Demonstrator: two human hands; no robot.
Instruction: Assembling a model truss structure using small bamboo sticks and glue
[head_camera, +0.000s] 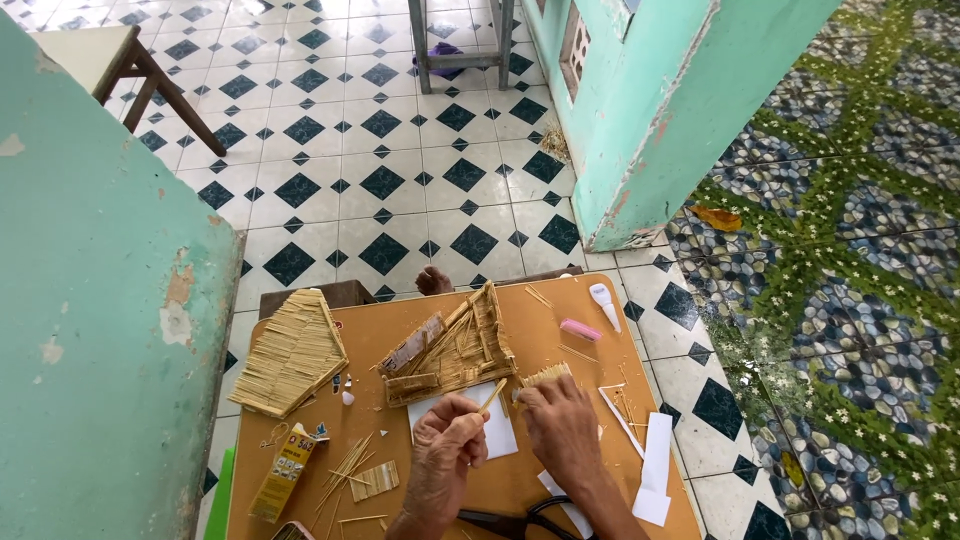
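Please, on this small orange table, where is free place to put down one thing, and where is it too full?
Bare table lies between the stick house model and the pink eraser. A smaller patch is between the flat stick panel and the model. It is crowded around the left hand, the right hand and the loose sticks.

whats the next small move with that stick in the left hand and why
Probably lay the stick onto the small stick panel that the right hand pins down. The left hand holds it angled toward that panel, its tip just short of it.
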